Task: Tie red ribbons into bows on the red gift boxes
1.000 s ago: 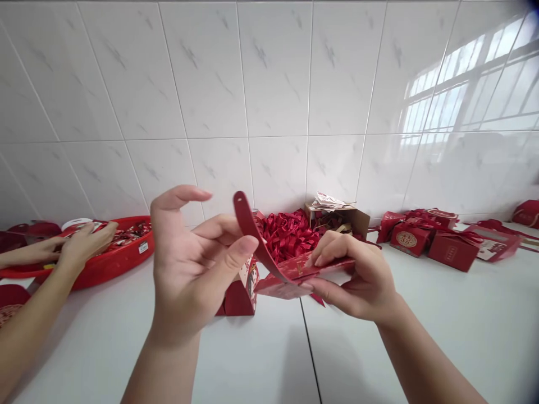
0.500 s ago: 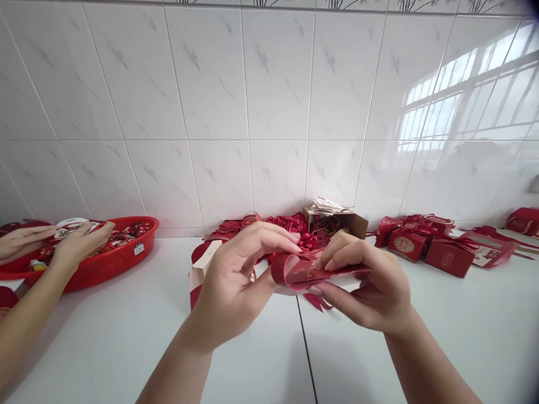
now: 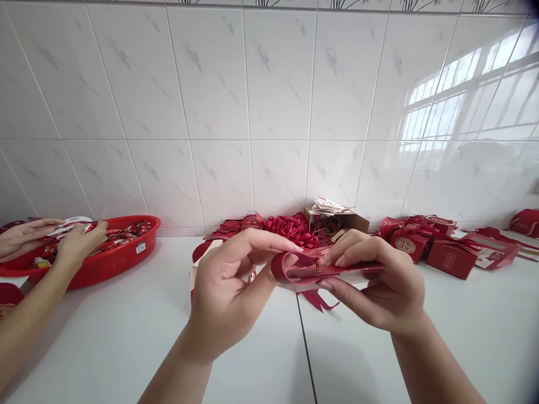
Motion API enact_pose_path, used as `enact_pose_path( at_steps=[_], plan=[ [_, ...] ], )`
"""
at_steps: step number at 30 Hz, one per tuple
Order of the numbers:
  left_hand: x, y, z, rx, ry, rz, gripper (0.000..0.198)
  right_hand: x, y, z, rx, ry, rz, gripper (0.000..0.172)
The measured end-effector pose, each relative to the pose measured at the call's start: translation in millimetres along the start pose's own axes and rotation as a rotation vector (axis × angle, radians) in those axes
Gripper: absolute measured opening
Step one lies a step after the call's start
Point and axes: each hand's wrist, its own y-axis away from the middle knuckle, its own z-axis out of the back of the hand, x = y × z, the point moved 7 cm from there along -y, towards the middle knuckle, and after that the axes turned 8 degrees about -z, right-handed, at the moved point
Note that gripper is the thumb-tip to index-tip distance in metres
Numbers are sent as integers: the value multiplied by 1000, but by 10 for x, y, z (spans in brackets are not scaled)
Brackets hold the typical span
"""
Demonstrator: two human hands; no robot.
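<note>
Both hands hold a red paper gift box [image 3: 305,273] in front of me, above the white table. It looks flattened, with gold print on its upper face and a curled loop of card at its left end. My left hand [image 3: 233,297] is closed round that curled end, thumb below and fingers over the top. My right hand [image 3: 381,280] pinches the other end, fingertips on the printed face and thumb underneath. Behind my left hand stands a partly hidden red and cream box piece [image 3: 202,255]. Red ribbon tails [image 3: 319,302] lie on the table beneath the box.
A pile of red ribbons [image 3: 290,227] lies by the tiled wall, beside an open cardboard box [image 3: 357,223] topped with papers. Several finished red gift boxes [image 3: 450,259] stand at right. At left, another person's hands [image 3: 78,244] work over a red basin [image 3: 115,266] of wrapped sweets.
The gift box and my right hand have shifted slightly right, and the curled end gapes wider. The other person's hand has moved slightly left over the basin.
</note>
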Motion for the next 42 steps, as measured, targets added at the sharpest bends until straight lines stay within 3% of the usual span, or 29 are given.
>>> enact_pose_path(
  at_steps=[21,28,35,42],
  plan=[
    [99,42,-167,138,142,174,10,11,10,-32,33,-82,-7,21],
    [76,54,-150,264,136,137,19,43,-18,-40,24,-62,8,18],
    [-2,43,-69,219,155,12,33,65,-5,9,-63,-18,27,20],
    [-18,53,-99,242,195,25,33,77,-2,-12,-54,-43,48,22]
  ],
)
